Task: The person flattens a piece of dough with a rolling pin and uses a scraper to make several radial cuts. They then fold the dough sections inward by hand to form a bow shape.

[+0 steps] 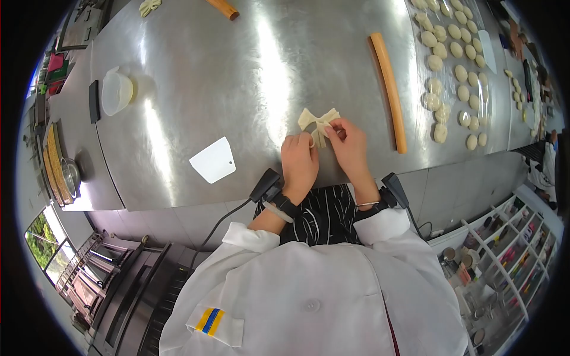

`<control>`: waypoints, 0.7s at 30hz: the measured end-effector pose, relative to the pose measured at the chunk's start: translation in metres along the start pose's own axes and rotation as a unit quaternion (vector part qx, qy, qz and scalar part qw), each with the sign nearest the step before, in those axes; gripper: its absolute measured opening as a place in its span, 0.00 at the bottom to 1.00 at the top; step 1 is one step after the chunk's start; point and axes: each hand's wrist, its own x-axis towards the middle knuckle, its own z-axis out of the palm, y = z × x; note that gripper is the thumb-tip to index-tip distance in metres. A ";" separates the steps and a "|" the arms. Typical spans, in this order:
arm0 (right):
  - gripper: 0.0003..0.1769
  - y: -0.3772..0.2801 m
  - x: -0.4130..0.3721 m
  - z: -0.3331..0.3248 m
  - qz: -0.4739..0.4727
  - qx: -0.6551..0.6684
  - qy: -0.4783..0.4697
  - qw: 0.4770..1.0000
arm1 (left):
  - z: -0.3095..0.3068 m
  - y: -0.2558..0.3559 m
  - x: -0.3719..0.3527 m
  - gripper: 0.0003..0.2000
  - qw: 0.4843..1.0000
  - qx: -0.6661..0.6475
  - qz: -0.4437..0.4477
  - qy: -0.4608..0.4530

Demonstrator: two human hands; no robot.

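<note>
A pale piece of dough (321,121), folded with several flared ends, lies on the metal table near its front edge. My right hand (349,144) pinches the dough's right side between thumb and fingers. At the dough's lower left, my left hand (300,160) is closed, its fingertips bent inward on a part of the dough; its grip is partly hidden. A white scraper (213,160) lies flat to the left of my left hand. To the right of my right hand is a wooden rolling pin (389,92).
Many round dough balls (434,86) sit at the right, some under clear film. A plastic bowl (117,91) with yellowish contents stands at the left beside a dark flat object (94,101). Another rolling pin (224,8) and a dough piece (149,6) are at the far edge.
</note>
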 end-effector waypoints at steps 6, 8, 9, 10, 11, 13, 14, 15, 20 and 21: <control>0.07 -0.006 0.000 -0.002 -0.003 -0.004 -0.002 1.000 | -0.007 -0.013 0.016 0.06 0.965 -0.204 -0.165 0.031; 0.07 -0.007 0.000 -0.003 -0.001 -0.004 0.001 1.000 | -0.007 -0.013 0.019 0.05 0.962 -0.208 -0.177 0.015; 0.07 -0.007 0.000 -0.002 0.001 -0.004 0.002 1.000 | -0.008 -0.013 0.020 0.05 0.959 -0.212 -0.189 -0.001; 0.07 -0.007 -0.001 -0.002 0.003 -0.004 0.002 1.000 | -0.008 -0.013 0.020 0.05 0.959 -0.211 -0.190 -0.002; 0.07 -0.006 0.000 -0.003 0.004 -0.006 0.001 1.000 | -0.006 -0.012 0.021 0.05 0.967 -0.182 -0.177 -0.002; 0.07 -0.006 0.001 -0.002 0.006 -0.009 0.002 1.000 | -0.007 -0.013 0.022 0.05 0.975 -0.152 -0.162 -0.004; 0.07 -0.006 0.001 -0.001 0.004 -0.004 0.005 1.000 | -0.006 -0.014 0.023 0.05 0.984 -0.113 -0.141 0.006; 0.07 -0.006 0.000 0.000 0.003 0.001 0.008 1.000 | -0.007 -0.014 0.023 0.05 0.990 -0.074 -0.120 0.016; 0.07 -0.005 0.000 0.000 0.009 0.000 0.007 1.000 | -0.011 -0.012 0.026 0.07 0.994 -0.005 -0.107 0.017; 0.07 -0.005 0.000 0.000 0.010 -0.003 0.006 1.000 | -0.012 -0.014 0.027 0.08 0.994 0.002 -0.105 0.019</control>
